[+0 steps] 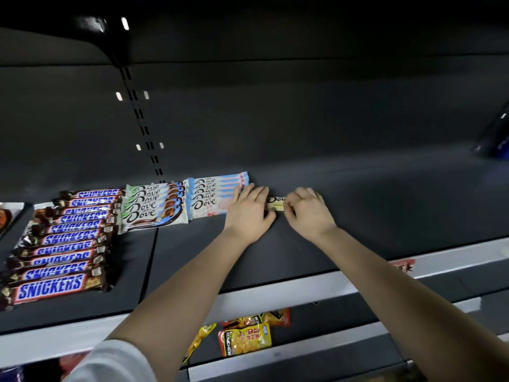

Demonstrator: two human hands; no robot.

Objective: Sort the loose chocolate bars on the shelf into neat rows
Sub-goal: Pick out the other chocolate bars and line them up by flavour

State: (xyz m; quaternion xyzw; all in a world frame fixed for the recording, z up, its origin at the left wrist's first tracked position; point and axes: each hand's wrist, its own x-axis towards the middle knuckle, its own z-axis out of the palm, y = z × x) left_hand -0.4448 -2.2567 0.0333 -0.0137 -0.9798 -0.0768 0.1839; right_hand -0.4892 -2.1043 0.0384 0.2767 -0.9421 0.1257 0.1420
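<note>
Yellow-and-red foil snack pouch (244, 341) bottom centre, orange-red packet (278, 317) just behind it. Slotted black metal upright (143, 125) upper left. Blurred dark blue obj. (495, 139) at right edge.

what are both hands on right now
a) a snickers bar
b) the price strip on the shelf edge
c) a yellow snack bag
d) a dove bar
d: the Dove bar shows its logo between the hands; the left hand lies over one end and the right hand pinches the other.
</note>
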